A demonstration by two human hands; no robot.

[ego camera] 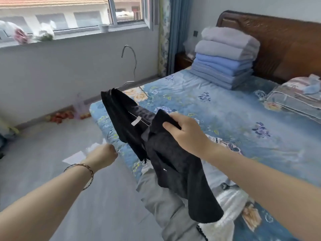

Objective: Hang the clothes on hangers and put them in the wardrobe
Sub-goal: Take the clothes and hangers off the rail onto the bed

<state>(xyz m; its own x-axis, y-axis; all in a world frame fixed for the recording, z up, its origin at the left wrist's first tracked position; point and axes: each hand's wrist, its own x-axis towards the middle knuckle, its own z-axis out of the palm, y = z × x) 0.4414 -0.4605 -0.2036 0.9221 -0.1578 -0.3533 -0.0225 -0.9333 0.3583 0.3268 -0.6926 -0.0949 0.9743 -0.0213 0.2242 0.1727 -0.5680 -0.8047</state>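
A black garment [165, 153] with a white neck label hangs in the air over the bed's near corner. A thin metal hanger [132, 61] sticks up out of its far end, hook uppermost. My right hand [185, 134] grips a fold of the black cloth near the collar. My left hand [104, 154], a bangle on its wrist, is curled into a fist just left of the garment's lower edge; whether it holds any cloth cannot be told. More clothes, grey [161, 202] and white [224, 214], lie on the bed beneath.
The bed [225, 108] has a blue flowered cover and a wooden headboard. Folded blankets [224, 58] are stacked at its head, a pillow [295, 100] at the right. A window and sill run along the far wall. Papers [76, 156] lie on the grey floor.
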